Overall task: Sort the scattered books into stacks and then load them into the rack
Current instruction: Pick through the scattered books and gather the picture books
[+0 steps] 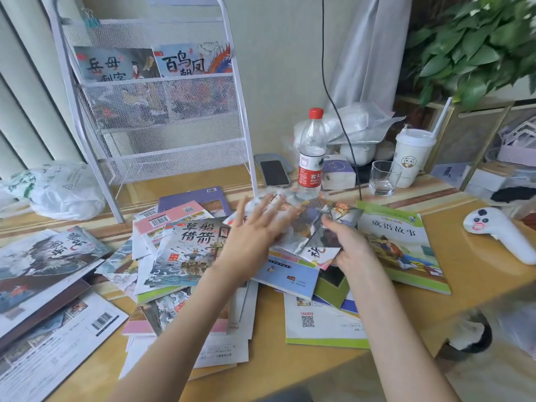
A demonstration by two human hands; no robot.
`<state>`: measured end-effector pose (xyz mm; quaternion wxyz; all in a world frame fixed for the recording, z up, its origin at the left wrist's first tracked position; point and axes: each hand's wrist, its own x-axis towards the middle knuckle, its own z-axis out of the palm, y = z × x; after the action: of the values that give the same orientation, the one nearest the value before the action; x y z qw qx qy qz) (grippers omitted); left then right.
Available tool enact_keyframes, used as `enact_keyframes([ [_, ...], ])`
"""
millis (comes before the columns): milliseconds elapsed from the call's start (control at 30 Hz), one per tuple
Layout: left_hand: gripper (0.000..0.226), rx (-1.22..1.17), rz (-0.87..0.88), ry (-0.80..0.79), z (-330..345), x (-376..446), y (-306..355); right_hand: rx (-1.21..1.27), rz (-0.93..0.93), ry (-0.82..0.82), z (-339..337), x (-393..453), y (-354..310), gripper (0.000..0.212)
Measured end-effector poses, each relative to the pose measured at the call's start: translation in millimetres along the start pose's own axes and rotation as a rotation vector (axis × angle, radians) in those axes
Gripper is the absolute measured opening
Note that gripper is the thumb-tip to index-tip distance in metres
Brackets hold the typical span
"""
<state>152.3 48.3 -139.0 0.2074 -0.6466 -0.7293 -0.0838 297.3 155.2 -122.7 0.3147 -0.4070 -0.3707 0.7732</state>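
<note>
Scattered books [185, 256] lie in a loose overlapping heap across the middle of the surface [478, 274], some face down with barcodes up, more fanned toward the left edge. Right hand [352, 250] pinches a thin picture book [316, 236] at its near edge, lifted and tilted above the heap; left hand [255, 227] is spread flat with fingers straight, over or on the same book's far side, contact blurred. Judgement: sorting stage, barely begun; no neat stack visible. To do it well: support the thin book with both hands so it does not bend, square it against others of like size, and clear a bare patch near the front edge for stacks. A large green-covered book [403, 248] lies just right of the heap. The white mesh rack [162, 123] stands at the back left, two books [150, 63] already in its upper tier. In the way: a water bottle [311, 152], phone [274, 173] and glass [384, 178] stand just behind the heap, the bottle close to the lifted book; a careless sweep could topple it.
</note>
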Motion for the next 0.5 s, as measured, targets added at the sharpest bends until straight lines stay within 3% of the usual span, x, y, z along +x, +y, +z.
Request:
enact_keyframes([
  [67,0.093,-0.217,-0.313,0.093,4,-7,-10,0.084,-0.009,0.013,-6,6,5,0.011],
  [133,0.072,-0.771,-0.668,0.295,4,-12,-17,0.128,-0.029,0.009,-10,10,7,0.015],
  [167,0.058,-1.049,-0.847,0.315,-1,-12,-19,0.146,-0.043,0.011,-11,13,8,0.017],
  [233,0.035,-1.631,-1.103,0.196,-7,-4,-17,0.155,-0.07,0.01,-8,16,13,0.016],
  [300,0.036,-1.897,-1.139,0.122,-12,-1,-12,0.114,-0.074,-0.007,-3,16,18,0.022],
  [400,0.014,-1.788,-0.951,0.161,-12,-4,-7,0.092,-0.073,-0.005,0,16,23,0.045],
  [500,0.013,-1.783,-0.9,0.193,-10,-6,-9,0.114,-0.08,0.025,-1,19,24,0.053],
])
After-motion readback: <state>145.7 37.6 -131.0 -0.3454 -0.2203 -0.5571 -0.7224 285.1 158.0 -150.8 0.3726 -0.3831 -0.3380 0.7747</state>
